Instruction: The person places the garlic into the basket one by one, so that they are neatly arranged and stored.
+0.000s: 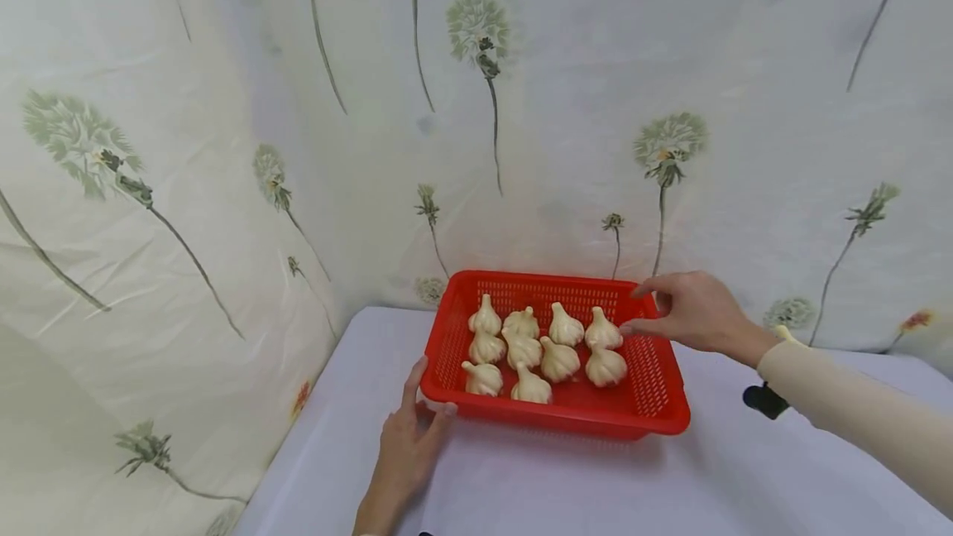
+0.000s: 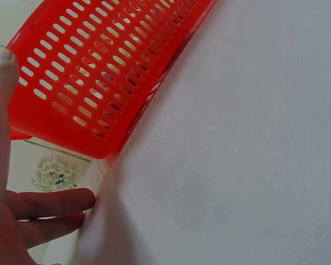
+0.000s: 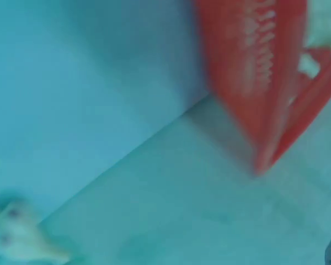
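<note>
Several pale garlic bulbs (image 1: 560, 361) lie in rows in a red plastic basket (image 1: 551, 418) with slotted sides. My left hand (image 1: 405, 445) is at the basket's near left corner, index finger along the left side and thumb by the front rim. In the left wrist view the thumb (image 2: 4, 63) touches the basket wall (image 2: 55, 118), while other fingers extend apart below it. Over the far right corner is my right hand (image 1: 696, 310), thumb and fingers apart, its thumb tip close to the rightmost bulb (image 1: 603, 329). The right wrist view is blurred and barely shows this hand.
The basket stands on a white-covered table (image 1: 521, 486) against a dandelion-print cloth (image 1: 551, 147). A blurred pale bulb-like thing (image 3: 25, 234) lies right of the basket, mostly hidden by the sleeve in the head view. A black device (image 1: 764, 401) sits at the right wrist.
</note>
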### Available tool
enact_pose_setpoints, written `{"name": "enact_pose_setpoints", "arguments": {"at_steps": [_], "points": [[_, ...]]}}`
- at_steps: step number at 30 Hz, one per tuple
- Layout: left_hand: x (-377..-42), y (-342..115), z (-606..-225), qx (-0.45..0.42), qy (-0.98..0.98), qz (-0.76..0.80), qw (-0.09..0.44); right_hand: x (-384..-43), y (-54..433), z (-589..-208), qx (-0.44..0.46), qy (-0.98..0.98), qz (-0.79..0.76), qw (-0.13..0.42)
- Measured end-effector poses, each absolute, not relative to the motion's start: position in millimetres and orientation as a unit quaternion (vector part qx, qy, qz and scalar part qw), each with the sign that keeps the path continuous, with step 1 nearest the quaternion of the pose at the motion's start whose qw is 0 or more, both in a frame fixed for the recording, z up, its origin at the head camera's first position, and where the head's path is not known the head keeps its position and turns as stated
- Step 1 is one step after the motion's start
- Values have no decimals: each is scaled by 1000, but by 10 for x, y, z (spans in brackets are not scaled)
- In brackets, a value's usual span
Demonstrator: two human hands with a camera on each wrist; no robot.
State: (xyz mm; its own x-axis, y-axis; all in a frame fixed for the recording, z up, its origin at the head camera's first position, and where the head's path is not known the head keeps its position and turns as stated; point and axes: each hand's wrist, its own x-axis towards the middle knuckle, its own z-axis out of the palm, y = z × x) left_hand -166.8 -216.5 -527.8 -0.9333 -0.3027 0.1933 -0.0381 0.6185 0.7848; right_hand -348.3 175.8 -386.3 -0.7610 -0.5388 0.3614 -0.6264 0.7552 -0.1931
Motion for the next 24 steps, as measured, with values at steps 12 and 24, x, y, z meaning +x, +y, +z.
{"name": "enact_pose_setpoints", "arguments": {"at_steps": [12,24], "points": [[-1633,-2158,-5283,98,-888,-421,158,-3519,3331,-4022,166,-973,97,131],[-1645,-2118,-5274,100,-886,-428,146,-3537,4077,-4298,114,-992,40,35]]}}
